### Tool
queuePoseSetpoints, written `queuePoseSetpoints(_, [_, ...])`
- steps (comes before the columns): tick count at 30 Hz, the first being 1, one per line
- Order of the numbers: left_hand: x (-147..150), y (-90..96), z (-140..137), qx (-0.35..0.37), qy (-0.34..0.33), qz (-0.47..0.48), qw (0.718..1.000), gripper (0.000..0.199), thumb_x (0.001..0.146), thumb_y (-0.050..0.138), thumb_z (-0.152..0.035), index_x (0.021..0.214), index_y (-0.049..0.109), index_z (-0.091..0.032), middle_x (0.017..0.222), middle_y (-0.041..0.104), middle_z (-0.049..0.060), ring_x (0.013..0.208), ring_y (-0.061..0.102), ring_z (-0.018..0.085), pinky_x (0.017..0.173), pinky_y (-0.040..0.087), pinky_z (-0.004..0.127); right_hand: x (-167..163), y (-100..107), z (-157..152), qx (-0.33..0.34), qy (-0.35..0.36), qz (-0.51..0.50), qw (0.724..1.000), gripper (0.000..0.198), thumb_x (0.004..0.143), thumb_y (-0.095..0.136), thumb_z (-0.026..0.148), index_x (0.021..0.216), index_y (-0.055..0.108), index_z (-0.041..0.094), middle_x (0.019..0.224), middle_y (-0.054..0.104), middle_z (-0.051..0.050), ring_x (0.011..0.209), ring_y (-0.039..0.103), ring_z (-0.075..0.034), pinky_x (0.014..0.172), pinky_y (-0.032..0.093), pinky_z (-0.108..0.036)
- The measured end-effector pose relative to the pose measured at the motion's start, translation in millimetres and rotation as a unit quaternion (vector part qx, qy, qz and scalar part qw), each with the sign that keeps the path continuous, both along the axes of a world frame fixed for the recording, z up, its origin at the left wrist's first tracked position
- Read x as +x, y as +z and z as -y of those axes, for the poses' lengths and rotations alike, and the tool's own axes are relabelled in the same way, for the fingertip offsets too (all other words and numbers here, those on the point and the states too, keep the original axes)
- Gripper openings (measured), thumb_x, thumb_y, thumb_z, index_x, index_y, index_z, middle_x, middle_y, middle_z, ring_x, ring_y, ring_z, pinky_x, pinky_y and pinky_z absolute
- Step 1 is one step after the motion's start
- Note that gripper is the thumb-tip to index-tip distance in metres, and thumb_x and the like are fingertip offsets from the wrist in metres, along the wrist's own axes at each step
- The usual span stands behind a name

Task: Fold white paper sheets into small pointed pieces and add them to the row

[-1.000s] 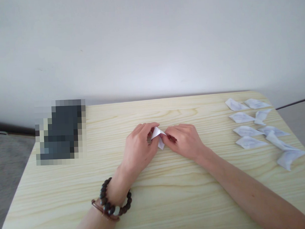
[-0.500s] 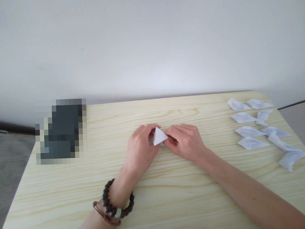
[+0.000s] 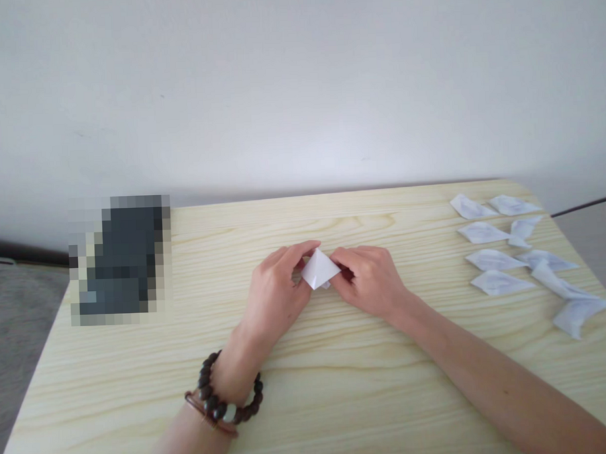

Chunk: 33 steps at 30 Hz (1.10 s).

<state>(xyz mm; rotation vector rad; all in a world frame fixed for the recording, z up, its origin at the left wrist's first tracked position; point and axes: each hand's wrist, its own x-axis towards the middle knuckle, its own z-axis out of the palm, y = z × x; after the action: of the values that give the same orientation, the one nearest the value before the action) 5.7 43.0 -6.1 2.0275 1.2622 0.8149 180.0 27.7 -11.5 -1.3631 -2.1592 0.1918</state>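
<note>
A small white folded paper point(image 3: 320, 269) sits between my two hands over the middle of the table, its pointed, faceted side towards me. My left hand point(image 3: 276, 287) grips its left side, index finger at the top corner and thumb lower down. My right hand point(image 3: 368, 276) pinches the right corner, with the other fingers curled in. Part of the paper is hidden behind the fingers. A dark beaded bracelet point(image 3: 208, 382) and a thin brown bangle circle my left wrist.
Several white folded paper pieces point(image 3: 501, 282) lie in rough rows on the right of the pale wood-grain table point(image 3: 339, 398). A dark, pixelated object point(image 3: 125, 253) rests at the far left. A white wall point(image 3: 298, 88) rises behind the table's back edge.
The folded paper has turned and shows a wider, diamond-like face. My left hand has shifted slightly left, its index finger straighter on the top corner. The right hand has barely moved.
</note>
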Motion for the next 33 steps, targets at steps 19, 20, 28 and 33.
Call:
queuePoseSetpoints(19, [2.6,10.6,-0.7,-0.140,-0.015,0.061,0.988,0.034,0.082,0.049,-0.016,0.113,0.061,-0.015,0.094,0.070,0.004,0.083,0.065,0.017,0.072,0.049,0.026,5.6,-3.7,2.2,-0.076,0.021,-0.232,0.969,0.017,0.086,0.054,0.016,0.100,0.050,0.024,0.066,0.063,0.006,0.047,0.052,-0.006,0.047,0.041,-0.016])
queuePoseSetpoints(20, [2.8,10.3,-0.5,-0.137,-0.013,0.052,0.989,0.034,0.081,0.049,-0.016,0.112,0.062,-0.015,0.094,0.070,0.004,0.084,0.065,0.017,0.072,0.049,0.026,5.8,-3.9,2.2,-0.076,0.019,-0.230,0.970,0.018,0.085,0.053,0.015,0.100,0.050,0.024,0.066,0.063,0.006,0.047,0.053,-0.006,0.048,0.042,-0.016])
queuePoseSetpoints(28, [-2.9,14.7,-2.9,-0.198,-0.034,0.134,0.970,0.033,0.087,0.051,-0.023,0.119,0.059,-0.016,0.102,0.072,0.006,0.092,0.065,0.019,0.076,0.049,0.027,7.5,-5.2,1.8,-0.045,0.044,-0.224,0.973,0.021,0.087,0.051,0.014,0.105,0.057,0.023,0.061,0.063,0.006,0.046,0.055,-0.006,0.047,0.042,-0.015])
queuePoseSetpoints(33, [-9.6,17.7,-7.3,-0.219,-0.070,0.194,0.954,0.036,0.090,0.054,-0.029,0.122,0.058,-0.015,0.108,0.071,0.008,0.096,0.065,0.020,0.084,0.049,0.029,8.7,-0.4,-0.1,0.023,0.060,-0.203,0.977,0.027,0.087,0.051,0.011,0.105,0.064,0.024,0.059,0.067,0.006,0.045,0.056,-0.006,0.047,0.044,-0.017])
